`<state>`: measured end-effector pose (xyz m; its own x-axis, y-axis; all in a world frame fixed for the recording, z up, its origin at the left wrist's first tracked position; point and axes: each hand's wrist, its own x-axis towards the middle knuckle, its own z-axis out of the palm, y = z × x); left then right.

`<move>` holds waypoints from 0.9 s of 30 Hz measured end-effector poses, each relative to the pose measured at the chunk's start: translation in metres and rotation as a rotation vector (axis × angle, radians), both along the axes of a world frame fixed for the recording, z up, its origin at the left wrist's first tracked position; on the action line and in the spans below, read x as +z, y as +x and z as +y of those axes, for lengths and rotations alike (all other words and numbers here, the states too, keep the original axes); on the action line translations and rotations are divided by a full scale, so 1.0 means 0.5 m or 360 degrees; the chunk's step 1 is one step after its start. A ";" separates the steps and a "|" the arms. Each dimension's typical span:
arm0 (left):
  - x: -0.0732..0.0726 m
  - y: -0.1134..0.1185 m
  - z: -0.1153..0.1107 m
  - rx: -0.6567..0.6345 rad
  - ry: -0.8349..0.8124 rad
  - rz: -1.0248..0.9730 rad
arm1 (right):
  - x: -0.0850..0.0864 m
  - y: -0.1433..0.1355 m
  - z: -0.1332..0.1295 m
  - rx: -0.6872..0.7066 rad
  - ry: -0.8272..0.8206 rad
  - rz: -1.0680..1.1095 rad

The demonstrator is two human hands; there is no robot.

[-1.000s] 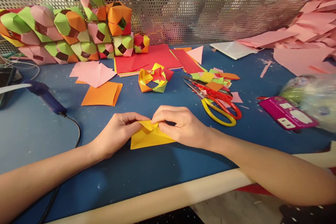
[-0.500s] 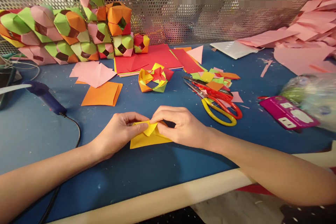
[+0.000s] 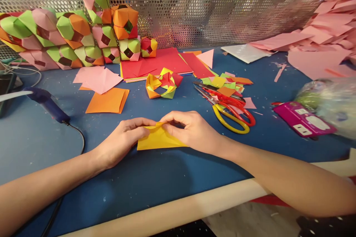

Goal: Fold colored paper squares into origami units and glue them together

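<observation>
Between my hands is a folded piece of yellow paper [image 3: 160,140], held just over the blue table. My left hand [image 3: 124,139] pinches its upper left part between thumb and fingers. On the other side, my right hand [image 3: 191,131] grips the upper right part, its fingertips meeting the small peak at the top edge. Some of the paper's upper edge is hidden by my fingers. Just beyond my hands lies a partly joined ring of folded paper [image 3: 162,85] in orange, yellow, red and green.
Scissors with yellow and red handles [image 3: 233,114] lie right of centre by paper scraps [image 3: 228,81]. A blue glue gun [image 3: 48,104] and its cord are at left. Folded paper balls [image 3: 73,29] are stacked at the back left. A magenta box [image 3: 304,118] sits at right.
The small yellow flap that stood folded toward me at the paper's top is now pressed up and flatter. The paper's lower edge has tilted up a little. Both hands stay in nearly the same place.
</observation>
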<state>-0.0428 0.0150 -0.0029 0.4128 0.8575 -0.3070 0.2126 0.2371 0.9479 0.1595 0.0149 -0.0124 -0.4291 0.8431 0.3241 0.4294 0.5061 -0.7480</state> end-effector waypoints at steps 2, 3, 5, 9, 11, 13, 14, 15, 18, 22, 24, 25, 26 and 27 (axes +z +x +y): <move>0.000 0.001 0.000 0.0035 -0.0010 0.0039 | -0.001 0.000 0.000 -0.0007 -0.0078 0.0001; 0.002 0.003 0.000 0.0044 -0.0029 0.0031 | -0.001 0.000 0.000 0.0000 -0.0113 -0.0002; 0.006 0.007 -0.003 0.0038 -0.0078 -0.0007 | 0.000 -0.002 -0.001 0.0020 -0.0186 0.0006; 0.014 0.013 -0.011 0.0010 -0.0001 0.0077 | 0.002 -0.007 -0.004 0.0000 -0.0168 0.0037; 0.015 0.014 -0.013 0.0001 0.0112 0.0174 | 0.002 -0.007 -0.005 0.0002 -0.0069 0.0033; 0.016 0.015 -0.015 -0.0022 0.0193 0.0247 | 0.001 -0.008 -0.006 0.0027 -0.0008 0.0044; 0.015 0.016 -0.015 -0.0030 0.0218 0.0272 | 0.001 -0.007 -0.007 0.0043 0.0001 0.0051; 0.015 0.017 -0.015 -0.0035 0.0237 0.0292 | 0.000 -0.008 -0.007 0.0058 0.0005 0.0059; 0.011 0.019 -0.016 -0.0032 0.0307 0.0365 | 0.001 -0.009 -0.009 0.0082 0.0030 0.0074; 0.008 0.021 -0.019 -0.0022 0.0409 0.0398 | 0.000 -0.011 -0.010 0.0034 0.0061 0.0085; 0.007 0.023 -0.020 -0.0022 0.0425 0.0369 | -0.002 -0.012 -0.009 0.0024 0.0063 0.0092; 0.007 0.023 -0.020 -0.0024 0.0429 0.0362 | -0.003 -0.012 -0.009 0.0029 0.0063 0.0098; 0.007 0.023 -0.020 -0.0027 0.0432 0.0365 | -0.004 -0.013 -0.009 0.0035 0.0065 0.0104; 0.006 0.023 -0.020 -0.0029 0.0439 0.0379 | -0.005 -0.013 -0.008 0.0039 0.0066 0.0109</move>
